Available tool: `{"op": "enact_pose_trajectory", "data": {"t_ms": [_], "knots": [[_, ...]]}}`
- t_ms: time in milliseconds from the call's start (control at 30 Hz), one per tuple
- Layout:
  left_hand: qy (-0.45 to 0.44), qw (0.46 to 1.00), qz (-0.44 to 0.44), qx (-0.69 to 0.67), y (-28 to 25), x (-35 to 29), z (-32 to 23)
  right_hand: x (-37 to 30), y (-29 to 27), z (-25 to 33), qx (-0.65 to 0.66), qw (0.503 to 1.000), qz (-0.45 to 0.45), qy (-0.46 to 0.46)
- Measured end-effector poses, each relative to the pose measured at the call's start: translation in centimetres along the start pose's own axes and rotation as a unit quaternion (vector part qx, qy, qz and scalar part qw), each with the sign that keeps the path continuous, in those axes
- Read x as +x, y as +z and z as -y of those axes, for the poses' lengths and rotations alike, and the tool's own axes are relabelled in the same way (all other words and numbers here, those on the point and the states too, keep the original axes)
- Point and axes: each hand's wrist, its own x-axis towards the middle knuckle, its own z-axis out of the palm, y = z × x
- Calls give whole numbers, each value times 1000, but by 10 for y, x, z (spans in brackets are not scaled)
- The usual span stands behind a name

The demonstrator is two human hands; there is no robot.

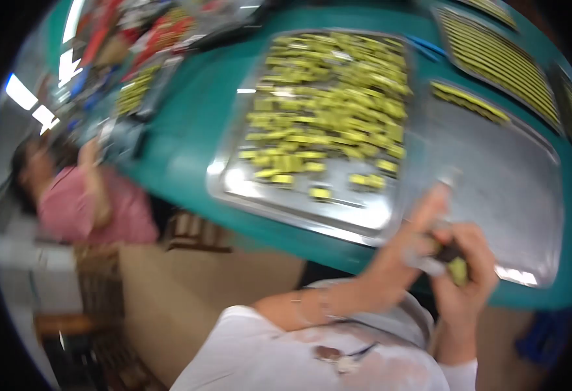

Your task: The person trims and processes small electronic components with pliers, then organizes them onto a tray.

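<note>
In front of my body, my right hand (472, 260) is closed around a small dark piece with a yellow-green face (457, 268). My left hand (416, 234) meets it from the left, one finger stretched out over the right-hand tray and the others near the right hand's fingers. Whitish coverings show on some of my fingertips, and motion blurs both hands. Beyond them lies a metal tray (253, 189) heaped with small yellow-topped blocks (338, 98). The metal tray on the right (495, 169) bears one row of yellow blocks (468, 101) along its far edge.
Both trays rest on a green table (188, 130). Trays with neat yellow rows (501, 62) stand at the far right, near a blue tool-like strip (425, 47). At the left, a person in a pink top (100, 205) works beside cluttered packages. A wooden stool (198, 231) stands below.
</note>
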Motion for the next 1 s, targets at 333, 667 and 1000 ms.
{"op": "enact_pose_trajectory", "data": {"t_ms": [333, 667, 1000], "knots": [[5, 990, 78, -121, 11, 13, 33, 0, -39, 1, -231, 954, 73, -178], [-100, 994, 29, 35, 12, 11, -20, 3, -33, 11, -240, 938, 96, -233], [-68, 994, 12, 83, 5, 9, -23, -13, -39, -1, -231, 944, 126, -200]]}}
